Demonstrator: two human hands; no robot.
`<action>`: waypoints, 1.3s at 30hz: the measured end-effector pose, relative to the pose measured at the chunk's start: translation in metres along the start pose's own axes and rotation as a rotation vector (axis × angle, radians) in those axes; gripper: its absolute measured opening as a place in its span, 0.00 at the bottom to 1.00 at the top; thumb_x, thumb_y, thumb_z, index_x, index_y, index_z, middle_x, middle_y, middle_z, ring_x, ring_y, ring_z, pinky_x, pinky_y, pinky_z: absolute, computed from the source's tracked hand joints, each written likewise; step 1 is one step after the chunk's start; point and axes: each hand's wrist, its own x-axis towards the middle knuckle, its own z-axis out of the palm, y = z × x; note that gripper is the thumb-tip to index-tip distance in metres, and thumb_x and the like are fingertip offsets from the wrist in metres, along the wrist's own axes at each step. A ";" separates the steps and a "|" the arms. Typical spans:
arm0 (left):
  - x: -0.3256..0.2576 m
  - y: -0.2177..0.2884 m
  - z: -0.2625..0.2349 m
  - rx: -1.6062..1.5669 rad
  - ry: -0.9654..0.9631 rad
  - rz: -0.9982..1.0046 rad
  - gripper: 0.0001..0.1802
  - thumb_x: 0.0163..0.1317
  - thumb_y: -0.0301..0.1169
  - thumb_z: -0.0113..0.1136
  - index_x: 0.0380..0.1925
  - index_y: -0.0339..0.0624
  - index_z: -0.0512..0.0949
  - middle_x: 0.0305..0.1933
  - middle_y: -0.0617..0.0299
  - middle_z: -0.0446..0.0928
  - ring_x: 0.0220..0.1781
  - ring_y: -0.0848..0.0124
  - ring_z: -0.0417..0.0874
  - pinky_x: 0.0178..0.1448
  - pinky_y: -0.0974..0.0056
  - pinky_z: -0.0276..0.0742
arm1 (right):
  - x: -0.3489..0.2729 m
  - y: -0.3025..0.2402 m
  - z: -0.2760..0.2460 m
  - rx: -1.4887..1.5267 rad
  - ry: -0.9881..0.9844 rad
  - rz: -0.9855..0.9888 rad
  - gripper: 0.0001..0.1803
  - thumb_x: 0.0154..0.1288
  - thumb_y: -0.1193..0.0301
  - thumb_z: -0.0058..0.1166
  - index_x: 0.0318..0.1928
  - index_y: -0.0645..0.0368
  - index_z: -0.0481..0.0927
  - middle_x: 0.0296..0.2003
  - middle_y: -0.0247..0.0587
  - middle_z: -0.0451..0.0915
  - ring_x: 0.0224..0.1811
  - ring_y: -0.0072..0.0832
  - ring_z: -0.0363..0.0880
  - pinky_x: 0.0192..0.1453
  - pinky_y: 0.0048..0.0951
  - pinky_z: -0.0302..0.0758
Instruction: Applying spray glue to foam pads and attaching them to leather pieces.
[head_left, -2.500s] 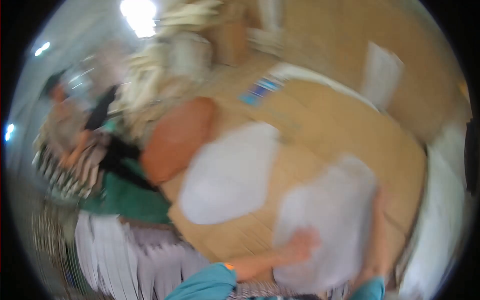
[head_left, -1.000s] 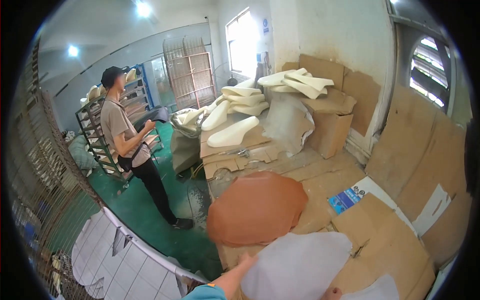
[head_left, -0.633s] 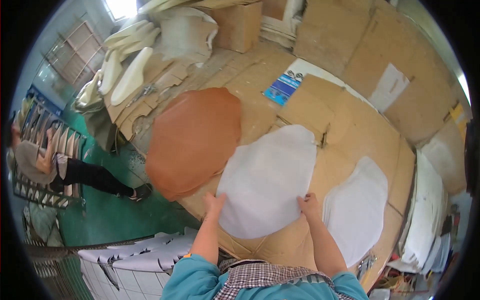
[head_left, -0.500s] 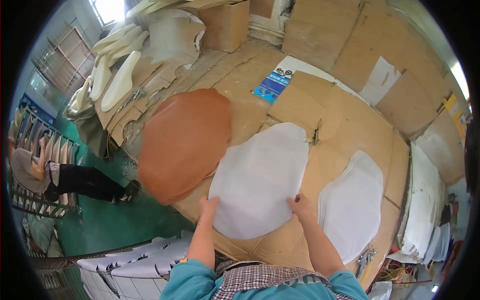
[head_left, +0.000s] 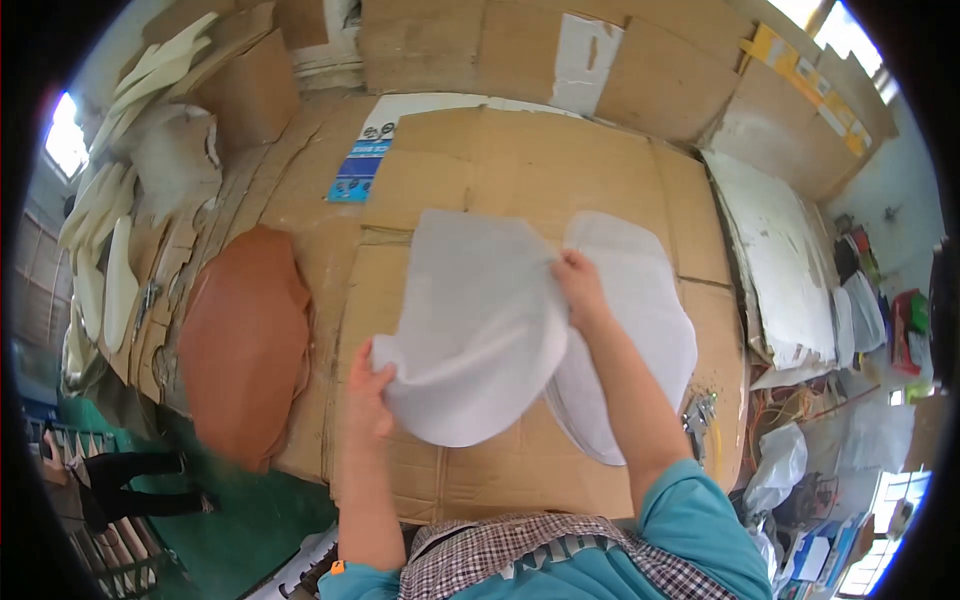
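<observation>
Sheet — now lifted by both hands.

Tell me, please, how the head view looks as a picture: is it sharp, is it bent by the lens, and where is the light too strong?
Head view: sharp in the middle, where the left hand and right hand grip the white sheet; straight edges of the cardboard table curve toward the black round rim; the window at far left is blown out to white; light is otherwise soft, with faint shadows.

A soft, matt white sheet, cloth-like or foam, is seen draping in folds. The surface is covered with creased, matt brown cardboard. The brown piece looks smooth, leather-like.
</observation>
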 end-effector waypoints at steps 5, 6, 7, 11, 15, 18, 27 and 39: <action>-0.015 -0.125 0.056 0.069 -0.126 -0.119 0.33 0.54 0.14 0.50 0.60 0.41 0.55 0.53 0.55 0.71 0.54 0.64 0.73 0.57 0.59 0.70 | -0.031 -0.035 -0.141 -0.199 0.154 -0.117 0.12 0.53 0.76 0.47 0.39 0.64 0.76 0.32 0.38 0.77 0.33 0.24 0.73 0.38 0.26 0.71; -0.025 -0.149 0.068 0.129 -0.106 -0.194 0.33 0.53 0.14 0.49 0.61 0.40 0.54 0.53 0.54 0.70 0.54 0.65 0.72 0.57 0.60 0.70 | -0.031 -0.016 -0.178 -0.221 0.205 -0.055 0.12 0.52 0.77 0.47 0.40 0.64 0.75 0.32 0.38 0.76 0.34 0.24 0.73 0.38 0.26 0.72; -0.035 -0.172 0.077 0.191 -0.086 -0.274 0.34 0.53 0.14 0.49 0.61 0.39 0.53 0.54 0.53 0.70 0.55 0.65 0.72 0.57 0.61 0.70 | -0.029 0.013 -0.215 -0.243 0.259 0.011 0.12 0.52 0.77 0.47 0.40 0.64 0.75 0.32 0.38 0.76 0.34 0.24 0.73 0.38 0.26 0.72; -0.062 -0.248 0.087 0.395 -0.062 -0.392 0.35 0.54 0.17 0.52 0.62 0.40 0.51 0.52 0.55 0.71 0.52 0.65 0.74 0.49 0.62 0.74 | -0.045 0.107 -0.306 -0.283 0.284 0.161 0.19 0.48 0.81 0.49 0.45 0.62 0.72 0.37 0.41 0.75 0.36 0.27 0.73 0.38 0.27 0.72; -0.066 -0.282 0.076 0.824 0.026 -0.149 0.39 0.52 0.21 0.56 0.63 0.39 0.49 0.57 0.50 0.66 0.53 0.63 0.73 0.49 0.59 0.73 | -0.068 0.136 -0.328 -0.246 0.263 0.209 0.31 0.43 0.84 0.50 0.53 0.58 0.67 0.44 0.43 0.72 0.40 0.31 0.73 0.40 0.29 0.73; -0.068 -0.282 0.115 1.370 -0.083 0.272 0.38 0.51 0.28 0.59 0.62 0.41 0.53 0.62 0.47 0.59 0.61 0.54 0.62 0.60 0.51 0.61 | -0.075 0.138 -0.349 -0.276 0.242 0.172 0.33 0.47 0.82 0.52 0.57 0.54 0.64 0.45 0.45 0.70 0.40 0.32 0.72 0.40 0.31 0.72; -0.036 -0.331 0.178 1.932 -0.431 0.594 0.36 0.54 0.49 0.55 0.61 0.49 0.61 0.68 0.52 0.52 0.69 0.46 0.46 0.65 0.37 0.43 | -0.004 0.113 -0.359 0.162 0.179 0.377 0.29 0.48 0.79 0.58 0.55 0.58 0.69 0.43 0.45 0.74 0.40 0.29 0.74 0.43 0.32 0.74; 0.004 -0.301 0.166 1.896 -0.597 0.612 0.36 0.52 0.49 0.58 0.60 0.50 0.63 0.68 0.52 0.53 0.70 0.49 0.48 0.66 0.37 0.43 | -0.011 0.181 -0.375 -0.485 0.380 -0.104 0.27 0.47 0.75 0.51 0.53 0.63 0.68 0.44 0.46 0.74 0.47 0.35 0.72 0.53 0.33 0.68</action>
